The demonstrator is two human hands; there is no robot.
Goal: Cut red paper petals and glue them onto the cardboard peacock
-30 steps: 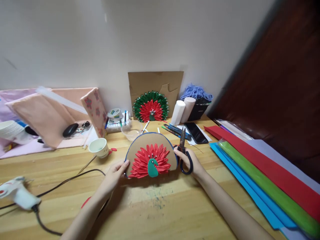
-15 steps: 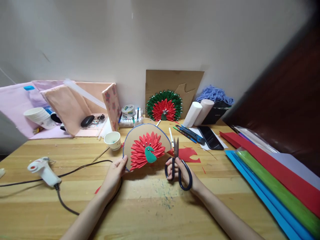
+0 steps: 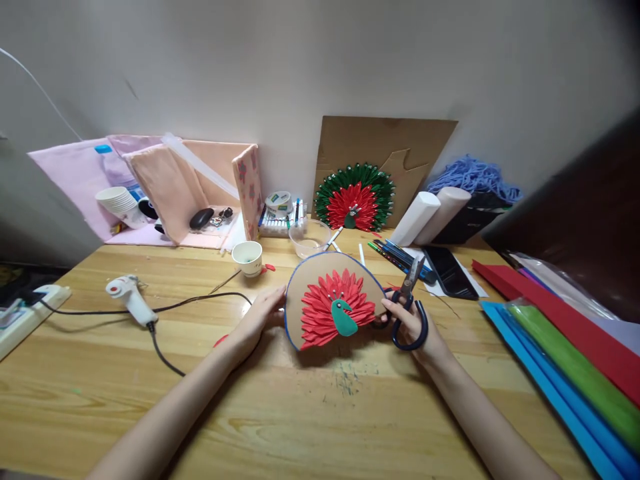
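A rounded cardboard peacock (image 3: 296, 287) is held tilted up above the table, with red petal-like feathers, a green body (image 3: 344, 319) and a blue-edged rim. My left hand (image 3: 261, 319) grips its left edge, the fingers partly hidden behind the board. In my right hand (image 3: 411, 321) are black-handled scissors (image 3: 411, 279), their blades pointing up and away. The thumb of that hand is at the board's right edge, and its other fingers are partly covered by the scissor handles.
A white glue gun (image 3: 131, 299) lies at left, its black cord trailing toward a power strip (image 3: 35, 310). Behind stand a paper cup (image 3: 247, 259), a clear bowl (image 3: 309, 241) and a green-red peacock (image 3: 354, 200). Pens, a phone (image 3: 450, 272) and coloured sheets (image 3: 565, 360) lie right.
The view has swung left and down. My right hand, still with the scissors, has come to the peacock's right edge. My left hand keeps hold of the left edge.
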